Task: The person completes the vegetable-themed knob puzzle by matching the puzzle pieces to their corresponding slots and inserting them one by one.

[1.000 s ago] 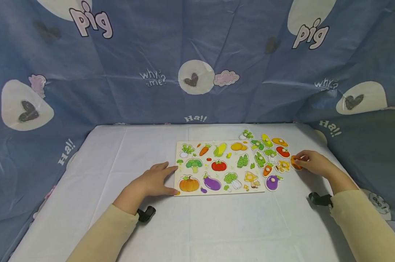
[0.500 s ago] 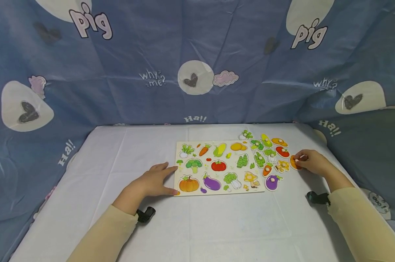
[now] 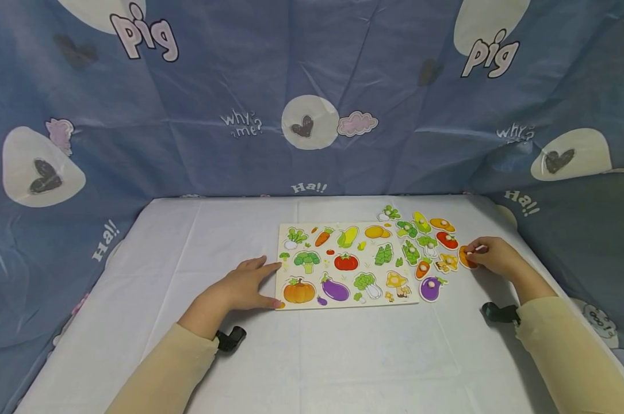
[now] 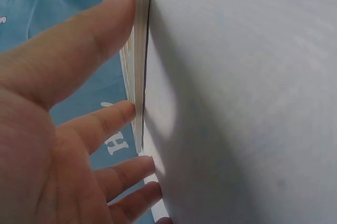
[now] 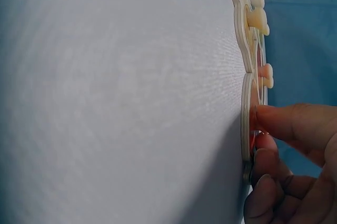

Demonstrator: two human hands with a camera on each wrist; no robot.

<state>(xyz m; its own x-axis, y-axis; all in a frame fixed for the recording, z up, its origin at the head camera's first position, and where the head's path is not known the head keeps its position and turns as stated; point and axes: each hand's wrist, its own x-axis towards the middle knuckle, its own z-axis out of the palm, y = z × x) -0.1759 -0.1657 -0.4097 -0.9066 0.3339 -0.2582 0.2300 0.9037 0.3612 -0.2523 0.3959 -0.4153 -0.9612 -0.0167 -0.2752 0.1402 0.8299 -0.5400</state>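
A flat puzzle board (image 3: 360, 270) printed with vegetables lies on the table. At its left edge my left hand (image 3: 241, 286) has its fingers spread, the thumb and a fingertip touching the board's edge, as the left wrist view also shows. Right of the board lie several loose knobbed pieces, among them an eggplant piece (image 3: 428, 291), a tomato piece (image 3: 445, 241) and a carrot piece (image 3: 420, 271). My right hand (image 3: 498, 257) pinches an orange pumpkin piece (image 3: 464, 253) at the far right of these. In the right wrist view the pumpkin piece (image 5: 246, 108) appears edge-on, its knob hidden by the fingers.
A white cloth (image 3: 363, 356) covers the table. Blue printed fabric (image 3: 198, 149) rises behind it and at both sides. A mushroom piece (image 3: 448, 262) lies just left of the right hand, close against its neighbours.
The right wrist and sleeve have shifted slightly left, while the right fingers stay at the pumpkin piece. The left hand and the board have not visibly moved.
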